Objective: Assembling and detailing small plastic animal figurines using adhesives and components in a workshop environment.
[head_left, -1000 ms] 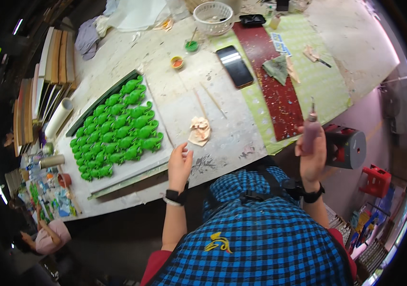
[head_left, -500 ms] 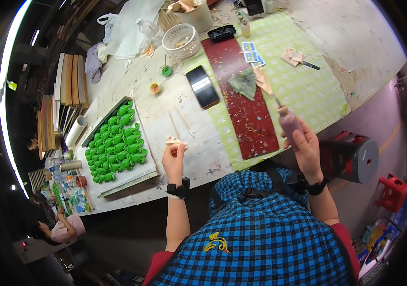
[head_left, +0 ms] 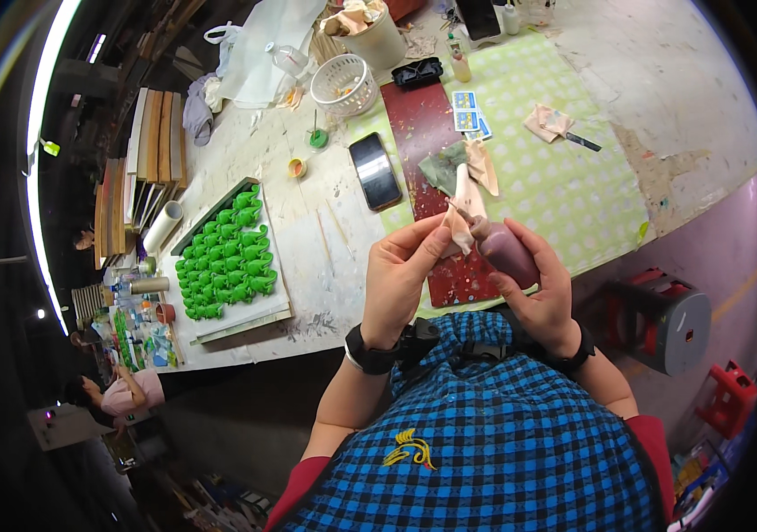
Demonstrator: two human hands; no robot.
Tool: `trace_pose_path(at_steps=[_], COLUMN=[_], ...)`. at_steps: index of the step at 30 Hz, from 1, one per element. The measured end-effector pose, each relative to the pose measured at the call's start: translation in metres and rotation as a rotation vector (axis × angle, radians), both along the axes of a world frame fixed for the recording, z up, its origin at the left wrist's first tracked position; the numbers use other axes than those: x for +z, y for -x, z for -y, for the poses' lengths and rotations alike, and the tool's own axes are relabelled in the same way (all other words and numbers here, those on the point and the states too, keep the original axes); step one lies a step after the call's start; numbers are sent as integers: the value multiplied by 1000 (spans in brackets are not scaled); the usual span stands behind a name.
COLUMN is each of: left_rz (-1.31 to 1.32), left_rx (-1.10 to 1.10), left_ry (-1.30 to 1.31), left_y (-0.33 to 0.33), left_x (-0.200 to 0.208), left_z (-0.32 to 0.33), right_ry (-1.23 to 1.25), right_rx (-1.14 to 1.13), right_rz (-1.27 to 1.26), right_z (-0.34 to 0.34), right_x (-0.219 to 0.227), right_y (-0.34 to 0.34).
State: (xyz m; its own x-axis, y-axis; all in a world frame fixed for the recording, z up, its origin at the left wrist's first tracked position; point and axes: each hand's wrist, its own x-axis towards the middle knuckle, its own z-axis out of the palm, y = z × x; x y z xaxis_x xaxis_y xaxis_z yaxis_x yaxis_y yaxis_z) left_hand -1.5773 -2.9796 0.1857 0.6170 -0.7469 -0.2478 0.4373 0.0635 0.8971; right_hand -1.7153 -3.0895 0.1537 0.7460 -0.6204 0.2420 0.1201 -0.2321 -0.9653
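the right hand (head_left: 545, 300) has its grip wrapped round a purple bottle (head_left: 508, 254), held up over the near edge of the counter (head_left: 285, 222). the left hand (head_left: 400, 282) has its grip pinched on a pale cloth (head_left: 454, 229), right by the bottle's thin nozzle (head_left: 461, 212); whether cloth and nozzle touch cannot be made out.

as i judge it, bringing cloth and bottle together is done, while parting them and laying either down is left. whether the nozzle is clean is too small to tell.

the green figures (head_left: 226, 257) lie in close rows on their board (head_left: 245, 329), well apart from both hands. they look green all over; any finer marks are too small to see, so how far along they are cannot be told. the two brushes (head_left: 324, 239) lie on the counter, unheld.
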Motion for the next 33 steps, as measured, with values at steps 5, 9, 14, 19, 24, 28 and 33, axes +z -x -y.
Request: trace_pose_path(at_steps=[5, 9, 14, 19, 24, 28, 33], left_rz=[85, 127, 165, 186, 168, 273, 678], left_rx=[-68, -98, -120, -170, -189, -238, -204], left_ry=[-40, -115, -146, -175, -202, -173, -202], left_y=[1, -3, -8, -13, -13, -16, -13], left_x=[3, 7, 12, 15, 18, 13, 13], left_z=[12, 15, 17, 17, 18, 14, 16], right_ry=[290, 543, 630, 689, 658, 577, -784], right_rx=[-62, -129, -146, -175, -155, -114, 178], right_rz=[34, 81, 111, 137, 128, 123, 94], right_z=[13, 20, 24, 24, 21, 18, 12], right_x=[-4, -5, -9, -10, -6, -4, 2], right_y=[2, -1, -1, -1, 2, 5, 15])
